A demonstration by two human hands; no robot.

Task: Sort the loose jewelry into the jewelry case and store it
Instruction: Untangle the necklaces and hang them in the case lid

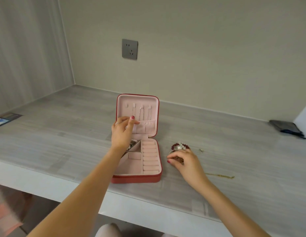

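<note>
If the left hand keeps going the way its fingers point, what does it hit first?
Most likely the open lid's elastic pocket: the left hand points up and right at it, fingertips already against its edge. Depth is hard to judge.

Bare forearms, no sleeves; dark-pink nail polish, thin silver ring (117, 123) on left hand (122, 132).

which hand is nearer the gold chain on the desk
Right. The right hand rests just left of the gold chain; the left hand is far off, at the jewelry case lid.
</note>
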